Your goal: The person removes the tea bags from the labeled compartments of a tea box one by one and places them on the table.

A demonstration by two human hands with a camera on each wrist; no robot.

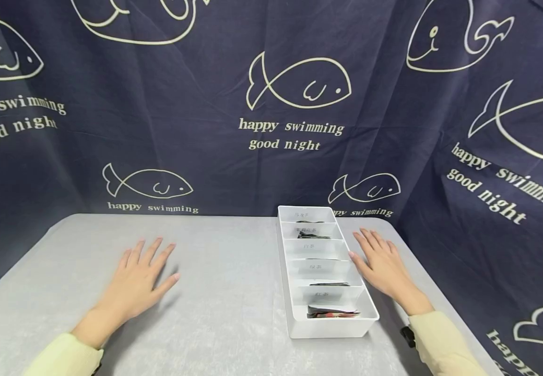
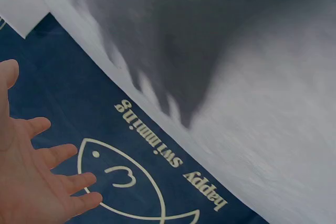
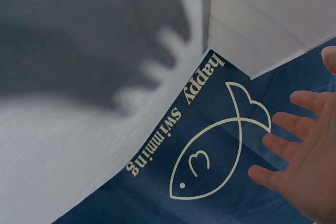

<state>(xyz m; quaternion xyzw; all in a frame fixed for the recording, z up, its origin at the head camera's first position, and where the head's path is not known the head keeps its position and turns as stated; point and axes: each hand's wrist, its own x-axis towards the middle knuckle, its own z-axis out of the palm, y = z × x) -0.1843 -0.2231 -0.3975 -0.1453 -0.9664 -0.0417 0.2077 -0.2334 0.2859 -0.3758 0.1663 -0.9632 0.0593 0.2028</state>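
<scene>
Clock positions per view, 12 at top; white box (image 1: 332,329) sits on the grey table (image 1: 224,313) at 5 o'clock in head view, long side running roughly 12 to 6; dividers make five compartments in a row, small printed labels show in them; dark-and-red packets (image 1: 332,313) in the 6 o'clock end compartment; dark thin packets (image 1: 329,284) in the next one up; only a thin edge shows in the middle one; crumpled dark packet (image 1: 313,235) in the one above that; contents at the 12 o'clock end mostly hidden.

Left hand (image 1: 137,284) at 8 o'clock, over the table, well apart from the box; fingers straight and spread, holds nothing; right hand (image 1: 381,263) at 4 o'clock, just off the box's 3 o'clock side, fingers extended, holds nothing; its thumb is by the rim, cannot tell if touching; both wrist views show hand shadows on the tabletop; box wall is at 1 to 2 o'clock in right wrist view.

Pale sleeves (image 1: 445,342) on both arms; dark device (image 1: 408,337) at right cuff; navy cloth (image 1: 215,136) with fish and whale outlines hangs behind, from 9 through 12 to 3.
</scene>
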